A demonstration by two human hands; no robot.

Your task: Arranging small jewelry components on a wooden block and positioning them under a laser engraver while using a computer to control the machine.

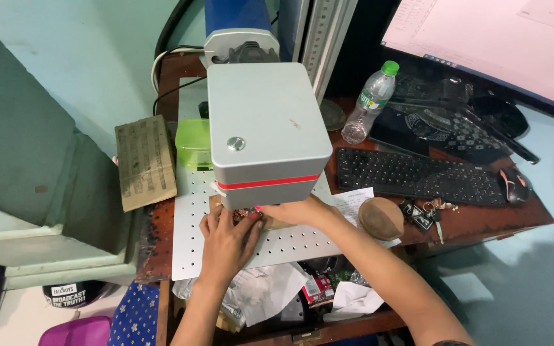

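A flat tan cardboard slab (145,161) with printed rows is seen at the tabletop's (482,221) left edge. Beside it sits a green lidded box (193,142), its contents hidden. A clear plastic bottle (369,102) with a green cap is stood near the keyboard (428,176). Under the grey laser head (264,131), a small item (247,214), hard to make out, is pinched on the perforated plate (290,243) by the left hand (227,242) and right hand (299,211).

A large monitor screen (501,45), pale pink-white, is seen at the far right. A clear plastic bottle (369,102) with a green cap and green-white label is stood left of it. A small red package (318,288) is lodged near, below the table edge.
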